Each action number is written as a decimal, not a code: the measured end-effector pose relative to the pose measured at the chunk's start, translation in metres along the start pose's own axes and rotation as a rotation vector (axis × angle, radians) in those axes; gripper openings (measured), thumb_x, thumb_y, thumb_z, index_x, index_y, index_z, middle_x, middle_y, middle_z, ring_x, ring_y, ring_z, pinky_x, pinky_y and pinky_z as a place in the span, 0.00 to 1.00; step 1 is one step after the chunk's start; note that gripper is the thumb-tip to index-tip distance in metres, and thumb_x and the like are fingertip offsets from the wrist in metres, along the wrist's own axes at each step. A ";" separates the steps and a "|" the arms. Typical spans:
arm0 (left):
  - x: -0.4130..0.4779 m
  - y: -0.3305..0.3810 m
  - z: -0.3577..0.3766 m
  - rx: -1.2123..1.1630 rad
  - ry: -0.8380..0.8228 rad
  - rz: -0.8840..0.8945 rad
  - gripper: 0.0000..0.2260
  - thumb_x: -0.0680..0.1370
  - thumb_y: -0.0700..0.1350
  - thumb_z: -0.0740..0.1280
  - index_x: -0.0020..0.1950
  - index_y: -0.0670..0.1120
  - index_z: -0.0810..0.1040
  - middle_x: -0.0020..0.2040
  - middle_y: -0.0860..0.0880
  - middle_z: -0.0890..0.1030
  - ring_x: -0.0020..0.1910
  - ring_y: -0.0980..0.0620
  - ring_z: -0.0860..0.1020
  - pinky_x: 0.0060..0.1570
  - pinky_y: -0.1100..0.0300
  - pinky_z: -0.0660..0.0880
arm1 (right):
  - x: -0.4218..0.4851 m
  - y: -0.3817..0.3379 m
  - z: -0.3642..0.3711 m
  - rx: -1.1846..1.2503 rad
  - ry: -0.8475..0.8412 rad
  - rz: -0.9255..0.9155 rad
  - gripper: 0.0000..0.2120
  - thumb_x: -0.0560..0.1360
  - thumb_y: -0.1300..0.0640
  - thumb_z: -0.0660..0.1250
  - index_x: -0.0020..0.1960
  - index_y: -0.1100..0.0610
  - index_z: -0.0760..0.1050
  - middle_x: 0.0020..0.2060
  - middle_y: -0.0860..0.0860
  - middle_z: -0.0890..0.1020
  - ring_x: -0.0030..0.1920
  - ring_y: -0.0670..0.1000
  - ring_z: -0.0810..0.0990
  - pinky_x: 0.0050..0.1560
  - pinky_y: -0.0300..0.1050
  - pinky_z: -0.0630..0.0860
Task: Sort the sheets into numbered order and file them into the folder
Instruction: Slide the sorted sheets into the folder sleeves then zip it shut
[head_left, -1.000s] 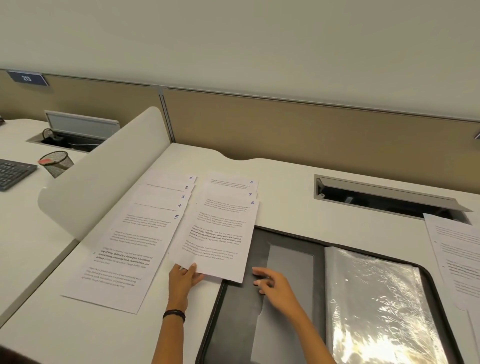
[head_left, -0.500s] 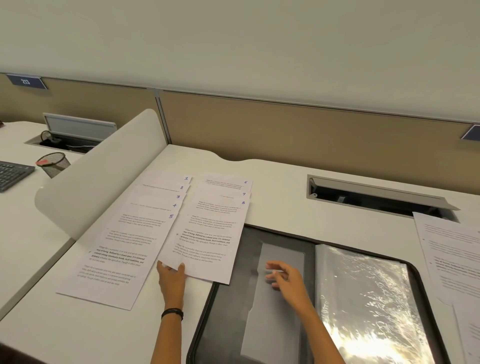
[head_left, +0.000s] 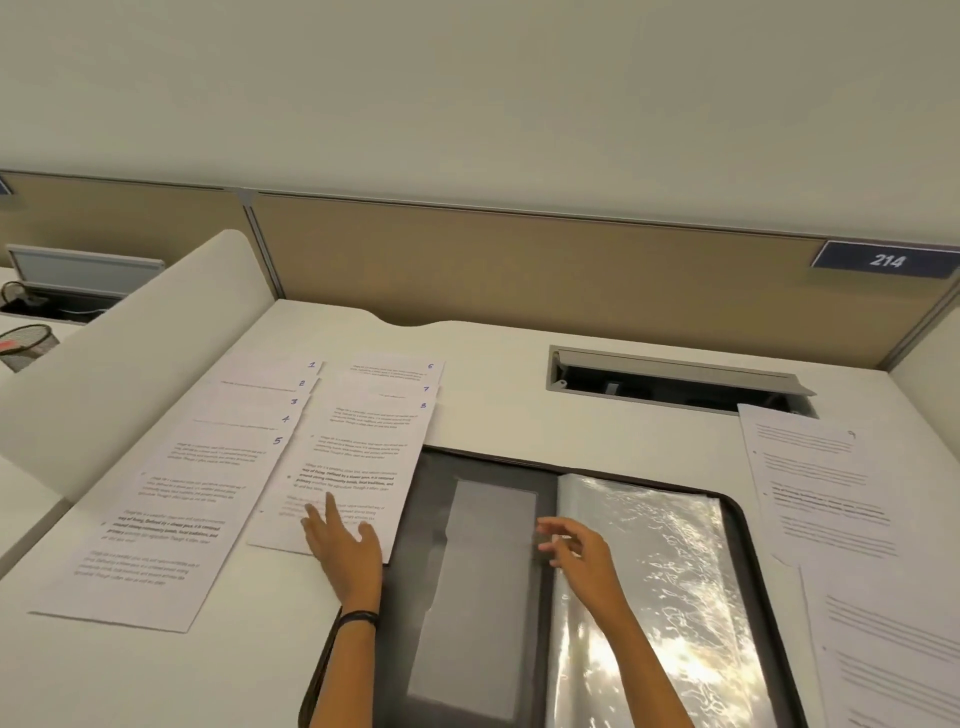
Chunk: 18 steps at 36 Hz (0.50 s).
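The thin white printed sheets numbered 6 to 8 (head_left: 363, 452) lie fanned on the white desk (head_left: 493, 364), against the left edge of the open black folder with glossy clear sleeves (head_left: 431, 519). Their long axis runs away from the person, leaning slightly right, with the numbered corners farthest. The left hand (head_left: 345, 540) rests flat on the top sheet's near edge, fingers straight, gripping nothing. The right hand (head_left: 582, 551) hovers over the folder, loosely curled and empty. The paper is probably light, limp and slippery, so it is best squared up and lifted by its long edges.

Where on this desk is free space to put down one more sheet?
Free: the desk strip behind the folder, between the stack 6-8 and the cable hatch; also the near corner before the stack 1-5, left of the folder. Crowded: the right edge, covered by loose sheets.
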<state>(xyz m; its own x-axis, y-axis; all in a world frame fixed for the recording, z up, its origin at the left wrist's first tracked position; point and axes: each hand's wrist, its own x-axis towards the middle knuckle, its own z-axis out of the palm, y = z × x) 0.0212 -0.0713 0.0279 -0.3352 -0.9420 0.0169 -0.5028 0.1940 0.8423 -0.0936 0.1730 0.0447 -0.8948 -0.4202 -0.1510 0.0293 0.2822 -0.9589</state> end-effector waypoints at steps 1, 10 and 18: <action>-0.005 0.002 0.006 -0.007 -0.022 0.015 0.27 0.78 0.34 0.63 0.76 0.41 0.60 0.77 0.40 0.54 0.77 0.41 0.49 0.74 0.47 0.51 | -0.001 0.002 -0.007 -0.014 0.012 -0.011 0.13 0.79 0.65 0.60 0.52 0.50 0.77 0.49 0.48 0.82 0.44 0.44 0.83 0.45 0.38 0.79; -0.061 0.041 0.050 -0.198 -0.297 0.126 0.23 0.79 0.33 0.60 0.74 0.43 0.64 0.73 0.46 0.65 0.72 0.47 0.64 0.69 0.55 0.61 | -0.014 0.020 -0.079 -0.039 0.207 0.005 0.15 0.78 0.69 0.59 0.52 0.51 0.78 0.49 0.46 0.82 0.45 0.39 0.81 0.51 0.44 0.79; -0.111 0.057 0.094 -0.154 -0.482 0.243 0.20 0.80 0.35 0.60 0.72 0.41 0.66 0.72 0.46 0.67 0.70 0.51 0.65 0.69 0.60 0.59 | -0.027 0.038 -0.141 -0.010 0.459 0.026 0.15 0.77 0.71 0.59 0.52 0.56 0.79 0.51 0.50 0.81 0.50 0.48 0.80 0.51 0.34 0.74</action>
<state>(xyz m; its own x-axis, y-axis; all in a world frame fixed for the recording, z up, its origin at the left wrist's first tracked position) -0.0453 0.0705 0.0235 -0.7716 -0.6361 0.0027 -0.2558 0.3140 0.9143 -0.1308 0.3171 0.0458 -0.9986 0.0119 -0.0507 0.0519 0.2971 -0.9534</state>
